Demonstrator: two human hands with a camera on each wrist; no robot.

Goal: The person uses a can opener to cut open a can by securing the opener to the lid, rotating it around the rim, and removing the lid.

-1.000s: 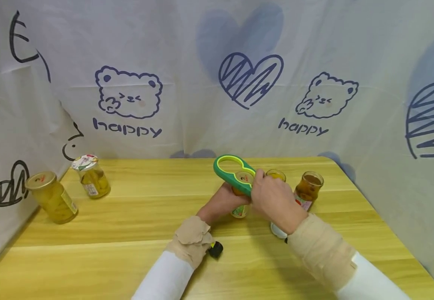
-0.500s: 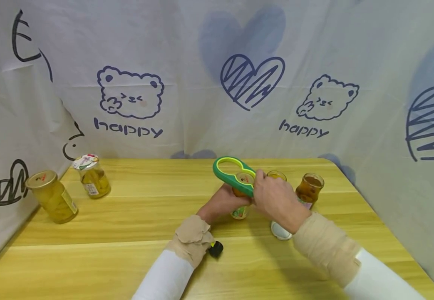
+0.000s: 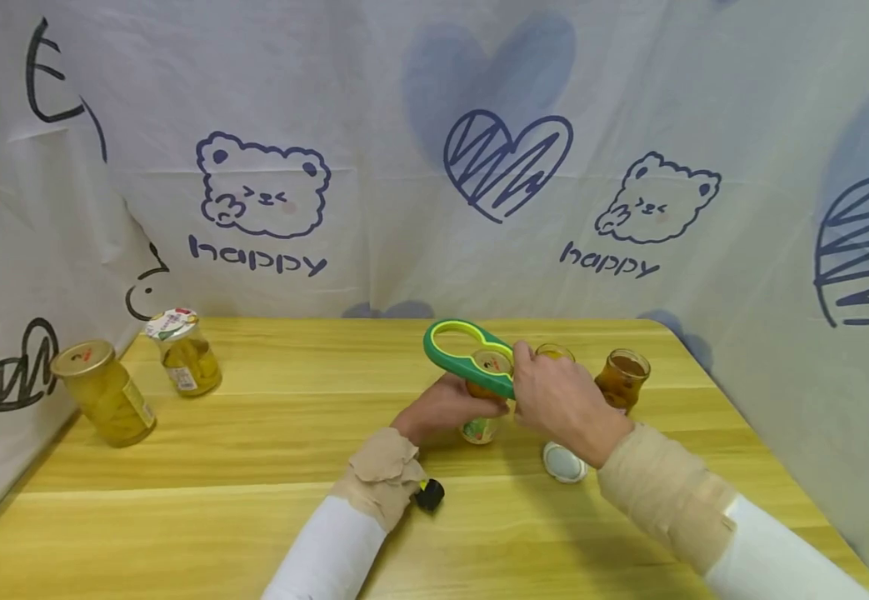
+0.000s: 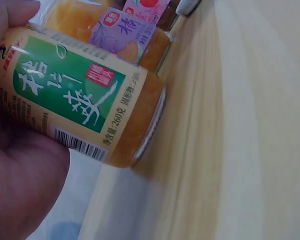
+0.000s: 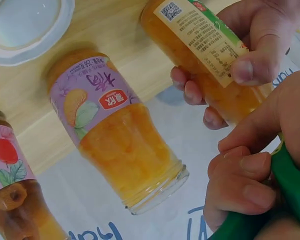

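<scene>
My left hand [image 3: 445, 407] grips a green-labelled jar of orange fruit [image 3: 482, 421] standing on the wooden table [image 3: 269, 433]; the same jar [image 4: 85, 100] fills the left wrist view, held by my fingers. My right hand [image 3: 557, 400] grips the handle of a green jar opener [image 3: 464, 354], whose ring sits over the jar's lid [image 3: 491, 362]. In the right wrist view my right fingers [image 5: 240, 195] curl round the green handle [image 5: 285, 190] while my left fingers [image 5: 250, 60] wrap the jar [image 5: 205, 55].
Two lidless jars [image 3: 552, 352] [image 3: 621, 379] stand just behind my right hand, a purple-labelled one [image 5: 115, 135] closest. A loose white lid [image 3: 563, 462] lies under my right wrist. Two lidded jars [image 3: 104, 392] [image 3: 182, 350] stand at the far left. Printed cloth walls the table.
My right hand has swung the opener's handle slightly right and away, so the white lid on the table now shows fully. The left hand keeps its hold on the jar.
</scene>
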